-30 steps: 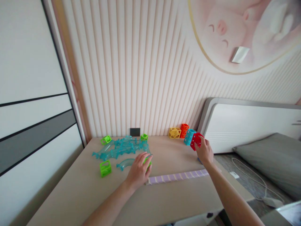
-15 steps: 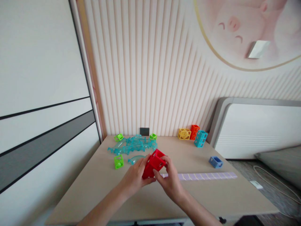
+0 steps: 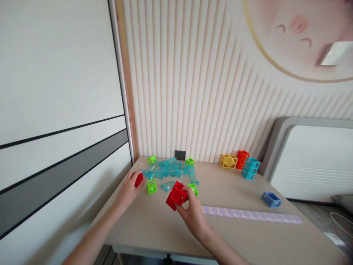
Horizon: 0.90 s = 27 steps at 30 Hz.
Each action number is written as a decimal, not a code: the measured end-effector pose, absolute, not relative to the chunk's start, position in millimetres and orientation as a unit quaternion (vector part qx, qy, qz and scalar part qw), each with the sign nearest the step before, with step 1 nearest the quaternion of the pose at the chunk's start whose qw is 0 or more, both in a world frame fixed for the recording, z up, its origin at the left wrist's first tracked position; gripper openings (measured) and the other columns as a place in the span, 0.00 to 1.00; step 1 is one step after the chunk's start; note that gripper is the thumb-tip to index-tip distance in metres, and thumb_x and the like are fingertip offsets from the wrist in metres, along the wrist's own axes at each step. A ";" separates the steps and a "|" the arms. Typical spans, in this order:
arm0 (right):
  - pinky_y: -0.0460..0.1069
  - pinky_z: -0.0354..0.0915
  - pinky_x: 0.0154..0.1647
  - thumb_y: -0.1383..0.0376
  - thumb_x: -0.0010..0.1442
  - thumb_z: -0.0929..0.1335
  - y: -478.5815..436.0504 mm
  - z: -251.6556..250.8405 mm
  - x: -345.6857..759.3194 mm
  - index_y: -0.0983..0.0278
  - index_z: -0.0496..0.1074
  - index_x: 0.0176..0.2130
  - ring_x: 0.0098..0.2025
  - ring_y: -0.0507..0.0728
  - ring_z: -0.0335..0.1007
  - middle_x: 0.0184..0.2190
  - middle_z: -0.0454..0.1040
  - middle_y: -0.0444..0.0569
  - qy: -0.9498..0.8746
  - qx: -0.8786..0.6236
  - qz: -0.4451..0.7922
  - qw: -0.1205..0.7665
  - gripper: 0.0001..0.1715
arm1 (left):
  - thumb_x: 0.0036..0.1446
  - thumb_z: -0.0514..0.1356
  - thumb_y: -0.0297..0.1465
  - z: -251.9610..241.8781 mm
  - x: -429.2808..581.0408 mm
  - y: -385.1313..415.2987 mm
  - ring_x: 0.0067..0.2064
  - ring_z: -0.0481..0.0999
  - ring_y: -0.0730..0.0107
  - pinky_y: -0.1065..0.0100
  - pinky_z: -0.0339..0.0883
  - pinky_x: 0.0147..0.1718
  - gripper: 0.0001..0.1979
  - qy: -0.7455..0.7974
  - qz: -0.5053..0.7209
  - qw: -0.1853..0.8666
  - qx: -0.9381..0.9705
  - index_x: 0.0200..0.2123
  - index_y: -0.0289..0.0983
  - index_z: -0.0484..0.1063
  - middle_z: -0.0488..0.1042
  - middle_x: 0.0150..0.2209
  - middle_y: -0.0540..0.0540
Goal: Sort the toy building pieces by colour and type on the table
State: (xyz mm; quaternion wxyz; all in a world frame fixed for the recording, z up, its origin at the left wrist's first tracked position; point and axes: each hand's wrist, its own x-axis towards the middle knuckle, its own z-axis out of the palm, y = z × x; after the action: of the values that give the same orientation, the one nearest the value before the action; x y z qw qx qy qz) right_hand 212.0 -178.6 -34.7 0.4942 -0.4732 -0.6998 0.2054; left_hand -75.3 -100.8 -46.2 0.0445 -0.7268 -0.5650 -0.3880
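Observation:
My left hand point(image 3: 131, 186) is closed round a small red piece point(image 3: 139, 179) over the left side of the table; fingers cover part of it. In my right hand point(image 3: 191, 209) is a red block point(image 3: 177, 195) with square openings, gripped at its right side above the middle of the table. A green cube frame point(image 3: 151, 186) stands just right of my left hand. Another green cube point(image 3: 193, 189) is partly hidden behind my right hand. Between the hands and the wall lie clear blue track pieces point(image 3: 168, 171), one curved piece point(image 3: 167, 186) apart from the others.
Yellow point(image 3: 228, 161), orange point(image 3: 242, 159) and teal blocks point(image 3: 250, 168) stand at the back right. A blue block point(image 3: 271, 199) lies near the right edge. A purple segmented strip point(image 3: 250, 214) runs across the table point(image 3: 154, 228). Two more green cubes sit by the wall.
The hands have separated. My left hand has moved left with a small red piece, while the red block stays in my right hand. The camera view has turned left.

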 end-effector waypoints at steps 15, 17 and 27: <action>0.51 0.69 0.42 0.70 0.50 0.73 -178.1 -54.0 206.9 0.58 0.67 0.42 0.41 0.58 0.75 0.41 0.77 0.47 -0.722 -0.478 0.247 0.436 0.20 | 0.66 0.51 0.37 -45.4 -68.2 -77.1 0.58 0.70 0.48 0.47 0.63 0.59 0.19 -0.603 -0.353 0.046 -0.714 0.55 0.35 0.68 0.71 0.54 0.34; 0.51 0.69 0.42 0.70 0.51 0.73 -176.3 -55.4 204.6 0.59 0.67 0.42 0.39 0.58 0.74 0.40 0.77 0.47 -0.711 -0.473 0.260 0.451 0.19 | 0.68 0.50 0.39 -28.3 -45.4 -102.0 0.59 0.71 0.53 0.51 0.64 0.59 0.20 -0.515 -0.366 0.011 -0.775 0.58 0.38 0.67 0.72 0.55 0.37; 0.50 0.70 0.39 0.52 0.55 0.74 -184.3 -40.6 192.6 0.58 0.62 0.40 0.36 0.56 0.71 0.35 0.72 0.43 -0.570 -0.348 0.482 0.568 0.22 | 0.64 0.58 0.38 -12.4 14.9 -177.0 0.60 0.71 0.58 0.58 0.64 0.61 0.25 -0.381 -0.291 -0.326 -0.815 0.63 0.44 0.63 0.72 0.60 0.43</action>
State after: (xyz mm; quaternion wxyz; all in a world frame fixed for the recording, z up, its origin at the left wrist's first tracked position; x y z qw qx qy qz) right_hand 192.6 -184.3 -40.6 0.5678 -0.3478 -0.5696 0.4818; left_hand 14.9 -177.0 -12.4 -0.3261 -0.8145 -0.3812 -0.2912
